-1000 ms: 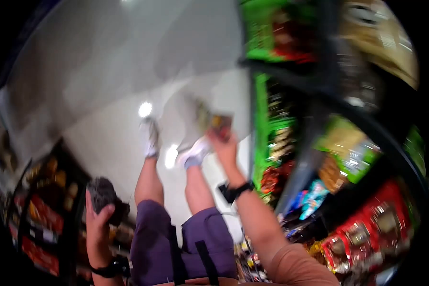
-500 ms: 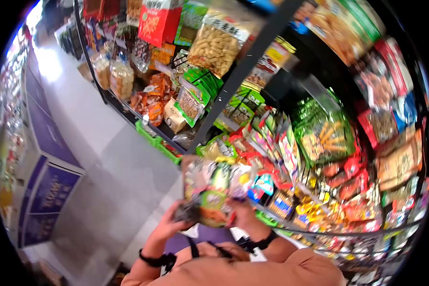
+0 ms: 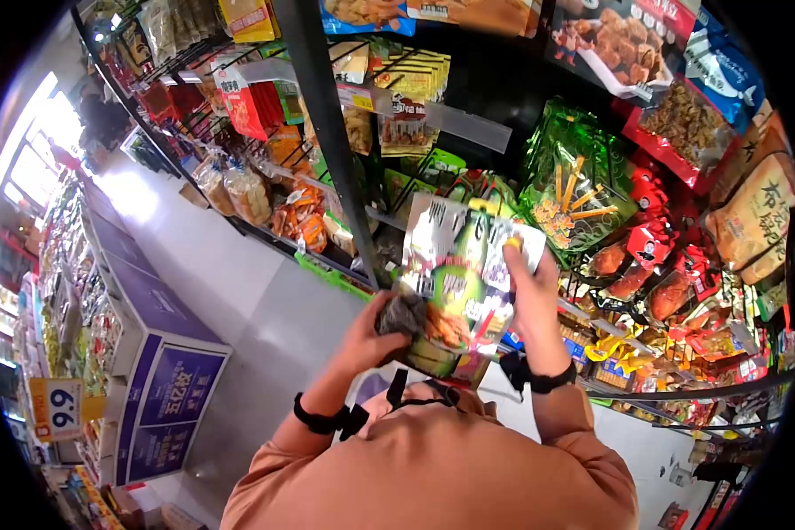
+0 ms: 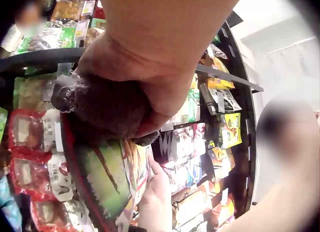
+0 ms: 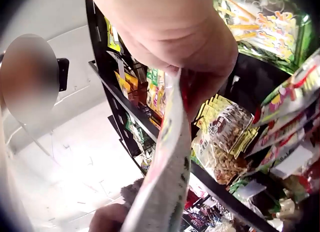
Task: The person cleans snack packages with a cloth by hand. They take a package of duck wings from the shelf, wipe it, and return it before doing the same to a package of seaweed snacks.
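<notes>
In the head view, a shiny snack bag [image 3: 458, 256] with a green and orange print is held up in front of the chest. My right hand [image 3: 537, 296] grips its right side, thumb on the front. My left hand [image 3: 362, 340] holds a dark grey fuzzy bundle [image 3: 401, 315] against the lower left edge. The left wrist view shows the left hand [image 4: 150, 71] curled round the bundle [image 4: 102, 106], above the bag [image 4: 107, 177]. From the right wrist, the bag [image 5: 167, 172] appears edge-on below the right hand [image 5: 190, 46].
A black shelf post [image 3: 322, 106] rises beyond the bag. Hanging snacks fill the racks, including a large green bag [image 3: 574, 190] to the right. At the left stands a purple-sided display [image 3: 181, 384] with a price sign [image 3: 57, 409]. Grey floor [image 3: 265, 327] lies between.
The hands, apart one second ago, have come together on the bag. Since half a second ago, the bag has risen rightward in the head view, and the right hand sits higher along its side.
</notes>
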### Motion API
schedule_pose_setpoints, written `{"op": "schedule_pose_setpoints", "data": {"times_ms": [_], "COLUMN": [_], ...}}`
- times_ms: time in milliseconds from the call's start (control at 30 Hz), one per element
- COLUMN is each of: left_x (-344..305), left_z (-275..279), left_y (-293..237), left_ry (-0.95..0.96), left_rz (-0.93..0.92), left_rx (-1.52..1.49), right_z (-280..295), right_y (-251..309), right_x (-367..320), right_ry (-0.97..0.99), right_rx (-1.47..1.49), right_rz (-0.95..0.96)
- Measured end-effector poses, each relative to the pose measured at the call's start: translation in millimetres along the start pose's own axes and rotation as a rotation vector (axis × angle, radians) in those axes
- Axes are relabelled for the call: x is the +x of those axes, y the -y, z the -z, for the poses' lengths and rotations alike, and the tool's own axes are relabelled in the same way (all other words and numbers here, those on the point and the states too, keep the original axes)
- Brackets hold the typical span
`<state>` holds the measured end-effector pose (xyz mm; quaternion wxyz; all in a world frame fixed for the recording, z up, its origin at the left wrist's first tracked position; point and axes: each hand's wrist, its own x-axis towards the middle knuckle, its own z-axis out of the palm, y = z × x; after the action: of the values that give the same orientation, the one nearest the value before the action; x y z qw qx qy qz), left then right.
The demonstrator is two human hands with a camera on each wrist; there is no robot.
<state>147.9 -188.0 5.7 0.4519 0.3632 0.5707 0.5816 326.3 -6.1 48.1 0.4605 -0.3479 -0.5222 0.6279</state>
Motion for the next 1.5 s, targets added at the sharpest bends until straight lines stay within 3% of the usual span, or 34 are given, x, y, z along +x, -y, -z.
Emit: {"op": "schedule_pose_setpoints", "data": {"times_ms": [67, 200, 267, 400, 533, 800, 933, 1033, 1133, 1167, 1200, 1267, 1300, 1333, 1400, 1500], "left_x": [17.6, 45.8, 62.7, 98.3, 132.2, 165.1, 164.7, 161.0, 158.8, 159.0, 158.3, 158.9, 159.0, 158.9, 158.6, 159.1], "left_z": [2.9, 8.9, 14.7, 31.2, 50.9, 65.1, 59.8, 54.0, 52.3, 52.0, 50.9, 51.0, 50.3, 50.0, 51.0, 52.3], "left_y": [-14.3, -34.8, -28.6, -30.1, -28.6, -37.7, -28.8, -30.1, -26.8, -23.5, -20.9, -20.3, -20.4, -20.0, -18.9, -16.0], "left_ry": [0.0, -0.065, -0.063, 0.047, 0.205, 0.253, 0.236, 0.226, 0.202, 0.19, 0.175, 0.144, 0.134, 0.125, 0.086, 0.065], "left_rz": [0.027, 0.009, -0.049, -0.074, -0.171, -0.221, -0.27, -0.313, -0.236, -0.251, -0.262, -0.305, -0.311, -0.317, -0.333, -0.322], "left_rx": [0.056, 0.037, 0.002, -0.009, 0.003, 0.198, 0.155, 0.169, 0.138, 0.133, 0.127, 0.186, 0.166, 0.148, 0.175, 0.105], "right_z": [-6.4, -24.3, -32.9, -44.0, -52.7, -65.5, -65.7, -66.0, -72.0, -75.3, -77.0, -81.0, -83.0, -83.3, -84.2, -84.2], "right_y": [15.5, 28.6, 27.0, 24.7, 20.6, 17.5, 23.4, 30.1, 36.1, 35.1, 35.4, 39.8, 40.8, 45.9, 59.4, 58.0], "right_x": [23.5, 58.2, 69.0, 83.9, 87.3, 94.4, 91.1, 94.4, 92.5, 96.1, 96.8, 100.2, 106.5, 107.0, 104.6, 114.1], "right_ry": [0.018, 0.08, 0.12, -0.005, -0.157, -0.185, -0.258, -0.183, -0.252, -0.274, -0.265, -0.314, -0.304, -0.293, -0.183, -0.185], "right_rx": [-0.098, 0.006, 0.09, -0.11, -0.093, -0.08, -0.054, -0.192, -0.419, -0.437, -0.444, -0.706, -0.701, -0.699, -0.978, -0.841], "right_rz": [0.032, 0.059, 0.181, 0.304, 0.324, 0.447, 0.323, 0.432, 0.417, 0.53, 0.518, 0.661, 0.813, 0.809, 0.802, 0.704]}}
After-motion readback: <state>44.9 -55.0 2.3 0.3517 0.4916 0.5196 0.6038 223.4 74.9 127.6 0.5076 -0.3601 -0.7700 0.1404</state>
